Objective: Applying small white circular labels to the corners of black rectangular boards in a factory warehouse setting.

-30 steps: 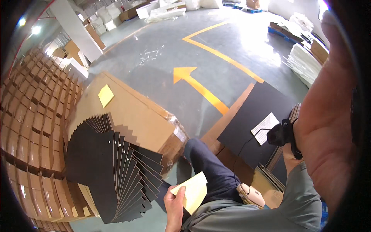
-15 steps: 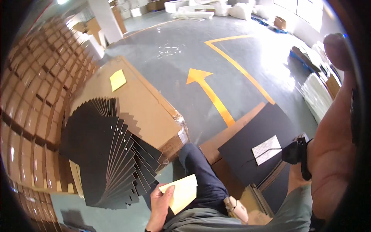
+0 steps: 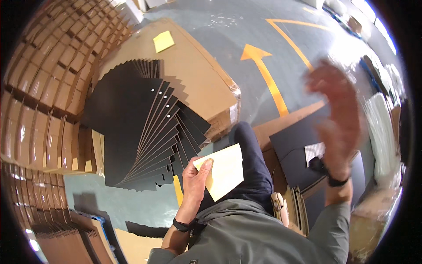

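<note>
My left hand (image 3: 195,178) is closed on a few pale yellow paper sheets (image 3: 226,174), thumb on top, held above my thigh. My right hand (image 3: 336,114) is raised over the dark boards (image 3: 292,145) on the right; motion smears its fingers, so its grip is unclear. Partly covered by that arm, a white printed sheet (image 3: 313,152) lies on those boards. To the left, black boards (image 3: 121,112) are fanned out in overlapping layers, several white dots along their edges. They rest on a large cardboard box (image 3: 198,66), where a yellow paper pad (image 3: 163,41) lies farther back.
Stacked brown cartons (image 3: 57,66) wrapped in film form a wall at the left. Flattened cardboard (image 3: 61,240) stands at the lower left. On the grey floor (image 3: 220,39) are a yellow arrow (image 3: 266,77) and a yellow line. White wrapped material (image 3: 379,127) sits at the far right.
My right hand has come down and inward from the right rim, over the dark boards. The left keeps hold of the yellow sheets. My view has tilted downward, showing more of my body.
</note>
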A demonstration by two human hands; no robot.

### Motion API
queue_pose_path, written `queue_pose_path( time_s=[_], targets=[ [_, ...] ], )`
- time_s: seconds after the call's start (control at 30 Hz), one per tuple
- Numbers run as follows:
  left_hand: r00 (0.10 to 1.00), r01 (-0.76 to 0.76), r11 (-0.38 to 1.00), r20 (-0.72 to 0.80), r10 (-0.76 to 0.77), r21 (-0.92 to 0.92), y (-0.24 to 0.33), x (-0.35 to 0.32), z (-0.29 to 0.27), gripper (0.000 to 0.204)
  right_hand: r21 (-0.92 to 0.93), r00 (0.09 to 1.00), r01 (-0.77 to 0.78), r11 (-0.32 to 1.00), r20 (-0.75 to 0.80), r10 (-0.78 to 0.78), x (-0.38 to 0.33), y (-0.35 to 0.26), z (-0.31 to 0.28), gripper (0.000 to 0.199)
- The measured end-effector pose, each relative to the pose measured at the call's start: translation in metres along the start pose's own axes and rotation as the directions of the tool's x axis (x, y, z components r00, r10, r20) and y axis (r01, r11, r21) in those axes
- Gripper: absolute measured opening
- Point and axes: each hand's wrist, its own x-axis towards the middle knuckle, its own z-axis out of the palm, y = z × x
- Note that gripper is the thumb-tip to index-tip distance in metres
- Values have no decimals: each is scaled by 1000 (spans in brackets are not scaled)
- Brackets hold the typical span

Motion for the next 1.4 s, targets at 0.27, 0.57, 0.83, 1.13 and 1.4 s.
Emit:
queue_pose_path(
  time_s=[0.27,0.57,0.83,1.13,1.4],
  targets=[
    [997,-56,991,-41,61,123,-6,5,2,20,124,612,-765,631,444,655,-143,49,71,18],
    [873,-446,819,380,307,362,-11,22,29,11,340,436,-892,298,474,765,-180,65,65,39],
    [736,-676,521,506,449,521,4,29,48,45,205,339,-940,272,474,813,-173,77,38,45],
    [960,116,990,248,-132,80,-26,29,19,26,183,646,-730,659,501,576,-165,86,58,30],
    [942,-337,848,144,305,409,-22,32,21,15,-33,658,-677,735,420,625,-147,90,60,22]
  ],
)
